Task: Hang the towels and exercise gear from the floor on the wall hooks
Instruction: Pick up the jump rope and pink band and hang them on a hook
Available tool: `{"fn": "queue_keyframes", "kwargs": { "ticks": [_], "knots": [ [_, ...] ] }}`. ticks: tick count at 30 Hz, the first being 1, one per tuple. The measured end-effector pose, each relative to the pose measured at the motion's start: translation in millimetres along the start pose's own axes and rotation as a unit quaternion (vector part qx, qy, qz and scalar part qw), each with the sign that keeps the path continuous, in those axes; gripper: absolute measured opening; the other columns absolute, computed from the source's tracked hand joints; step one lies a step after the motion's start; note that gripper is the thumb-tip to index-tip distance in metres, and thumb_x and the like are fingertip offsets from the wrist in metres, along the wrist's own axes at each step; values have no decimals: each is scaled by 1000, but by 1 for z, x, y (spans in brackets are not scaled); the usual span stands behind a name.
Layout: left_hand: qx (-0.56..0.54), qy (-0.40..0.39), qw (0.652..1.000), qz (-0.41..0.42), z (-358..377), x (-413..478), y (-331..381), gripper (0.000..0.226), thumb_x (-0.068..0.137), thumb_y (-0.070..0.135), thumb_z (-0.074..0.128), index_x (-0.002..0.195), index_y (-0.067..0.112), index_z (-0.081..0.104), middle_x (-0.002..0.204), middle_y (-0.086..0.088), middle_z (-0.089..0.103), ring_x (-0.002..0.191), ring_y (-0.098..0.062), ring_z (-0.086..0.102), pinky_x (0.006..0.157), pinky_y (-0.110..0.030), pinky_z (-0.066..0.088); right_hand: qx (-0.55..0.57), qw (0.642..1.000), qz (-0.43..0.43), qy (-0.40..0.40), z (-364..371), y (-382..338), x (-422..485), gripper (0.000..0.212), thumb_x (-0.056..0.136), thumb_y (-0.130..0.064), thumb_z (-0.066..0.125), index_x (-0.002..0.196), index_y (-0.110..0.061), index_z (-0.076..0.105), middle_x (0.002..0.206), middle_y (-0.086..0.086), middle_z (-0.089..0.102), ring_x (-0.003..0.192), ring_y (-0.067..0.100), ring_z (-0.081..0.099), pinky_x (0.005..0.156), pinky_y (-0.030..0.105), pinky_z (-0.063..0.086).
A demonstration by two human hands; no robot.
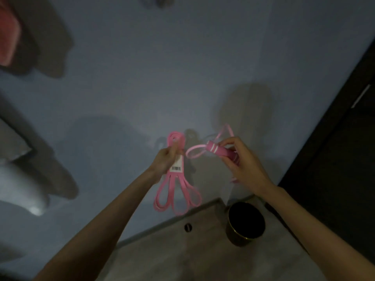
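Note:
My left hand (165, 159) grips a folded pink resistance band (178, 191) near its top; the band carries a white barcode label and its loops hang down in front of the pale blue wall. My right hand (239, 159) holds a pink jump rope by its handles (218, 152), which have white stripes, and thin pink rope loops (194, 153) stick out to the left and above. A wall hook (157, 1) shows blurred at the top edge, well above both hands. A pink towel (9, 37) hangs at the upper left.
A dark round bin (245, 224) stands on the grey floor at the wall's foot, below my right hand. A small round floor drain (188, 227) lies left of it. A dark door (341, 159) fills the right side. A white fixture (20, 189) sits at the left.

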State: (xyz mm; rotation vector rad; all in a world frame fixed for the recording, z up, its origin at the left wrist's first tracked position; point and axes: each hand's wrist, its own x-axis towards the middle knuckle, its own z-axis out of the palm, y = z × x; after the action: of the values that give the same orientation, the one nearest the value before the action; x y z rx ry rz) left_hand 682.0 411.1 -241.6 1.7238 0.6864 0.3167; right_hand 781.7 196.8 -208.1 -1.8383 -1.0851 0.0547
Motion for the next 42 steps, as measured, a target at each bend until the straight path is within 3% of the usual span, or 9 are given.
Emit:
{"fn": "queue_keyframes", "kwargs": {
  "ticks": [5, 9, 11, 16, 22, 27, 33, 37, 42],
  "knots": [
    [-4, -40, 999, -16, -17, 2, 33, 62, 91, 65, 29, 84, 19, 70, 72, -12, 68, 67, -25, 67, 59, -23, 48, -18, 998, -51, -14, -6, -18, 8, 14, 87, -28, 58, 95, -38, 51, 99, -9, 57, 76, 15, 61, 42, 35, 55],
    [10, -14, 1000, -25, -23, 12, 36, 55, 90, 60, 42, 82, 12, 67, 76, -16, 66, 72, -30, 65, 57, -23, 46, -82, 988, -129, 14, -8, -27, 13, 24, 88, -13, 61, 96, -32, 51, 104, -21, 52, 88, 9, 57, 56, 10, 50],
    [13, -1, 999, -32, -26, 17, 32, 58, 87, 64, 44, 81, 11, 69, 79, -18, 64, 76, -30, 63, 66, -32, 45, -88, 984, -150, 23, -10, -29, 18, 27, 87, -10, 62, 96, -32, 50, 102, -18, 54, 89, 7, 54, 62, 8, 48],
    [18, 5, 998, -55, -27, 14, 35, 64, 87, 66, 37, 94, 11, 69, 78, -12, 62, 73, -25, 61, 57, -22, 41, -96, 977, -186, 50, -16, -33, 29, 29, 86, -10, 63, 97, -33, 50, 103, -11, 60, 91, 6, 53, 75, 0, 38],
    [-21, -62, 997, -41, -15, 16, 45, 59, 86, 68, 37, 82, 19, 71, 63, -4, 57, 52, -15, 52, 43, -19, 33, -58, 979, -192, 30, -13, -27, 27, 25, 86, -6, 62, 94, -27, 52, 106, -44, 45, 91, 10, 55, 64, 21, 55],
    [-97, -78, 991, -45, -8, 14, 47, 27, 87, 31, 63, 85, 4, 68, 57, -5, 67, 48, -15, 65, 49, -23, 55, -43, 987, -154, 9, -14, -16, 21, 25, 86, -7, 63, 91, -28, 51, 106, -24, 57, 87, 11, 59, 64, 25, 55],
    [-81, 8, 996, 42, -20, 7, 67, 20, 88, 19, 63, 71, 10, 66, 54, -4, 63, 43, -12, 61, 39, -19, 48, -43, 998, -16, -45, -13, 11, 14, 38, 77, -5, 69, 85, -32, 44, 85, 2, 60, 64, 11, 58, 57, 21, 46],
    [-52, 48, 991, 112, -21, 1, 93, 12, 85, 19, 67, 76, 11, 67, 68, -10, 63, 67, -27, 61, 74, -40, 53, 65, 996, 50, -25, -8, 13, 18, 46, 74, 10, 68, 84, -24, 39, 98, 10, 53, 63, 14, 57, 63, 32, 48],
    [-7, 45, 979, 200, -13, -8, 128, 6, 82, 18, 71, 82, 13, 69, 69, -4, 65, 72, -25, 63, 85, -45, 55, 205, 976, 52, 59, -25, -22, 52, 45, 85, 11, 56, 98, -27, 35, 102, 3, 51, 54, 6, 64, 54, 22, 56]
  ]
}}
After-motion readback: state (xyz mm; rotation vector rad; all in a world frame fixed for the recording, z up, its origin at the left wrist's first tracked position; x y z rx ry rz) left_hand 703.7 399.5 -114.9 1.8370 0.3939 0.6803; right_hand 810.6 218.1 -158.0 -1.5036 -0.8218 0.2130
